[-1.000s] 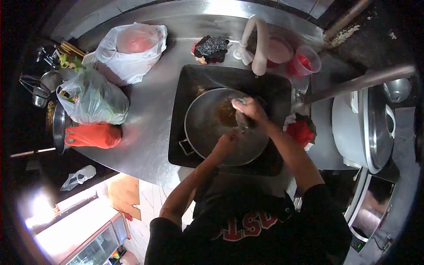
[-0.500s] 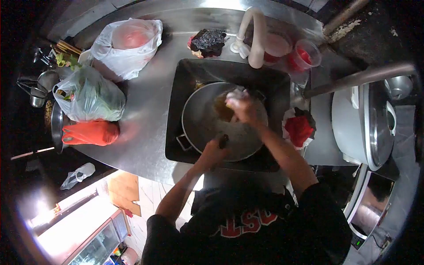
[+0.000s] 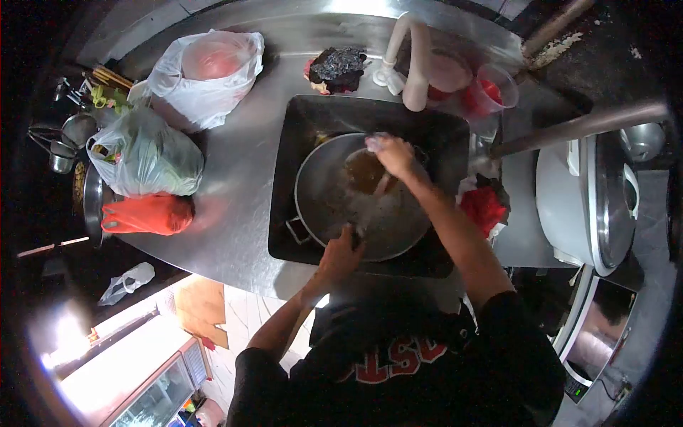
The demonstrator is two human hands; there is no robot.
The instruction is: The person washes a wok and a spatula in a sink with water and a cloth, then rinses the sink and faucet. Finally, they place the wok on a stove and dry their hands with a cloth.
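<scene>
A large round metal pan [image 3: 320, 206] with side loop handles sits in the dark sink [image 3: 284, 142]. Brownish liquid [image 3: 364, 174] has pooled toward its far side. Over that side, my right hand [image 3: 397, 158] is closed on a pale pinkish-white wad [image 3: 376, 144], perhaps a cloth or scrubber. My left hand [image 3: 341, 252] is closed at the pan's near side around a black handle [image 3: 354, 233]. What that handle belongs to is blurred; a greyish smear extends from it over the pan.
A beige faucet [image 3: 416, 64] stands behind the sink, beside red-tinted plastic tubs [image 3: 491, 89]. Plastic bags [image 3: 153, 156] and a red bag [image 3: 149, 213] lie left. Right are a red cloth [image 3: 484, 210] and a white cooker [image 3: 562, 199]. A pipe [image 3: 583, 128] crosses there.
My right hand with the pale wad has shifted slightly up and right within the pan. My left hand has moved slightly down and left, still gripping the black handle.
</scene>
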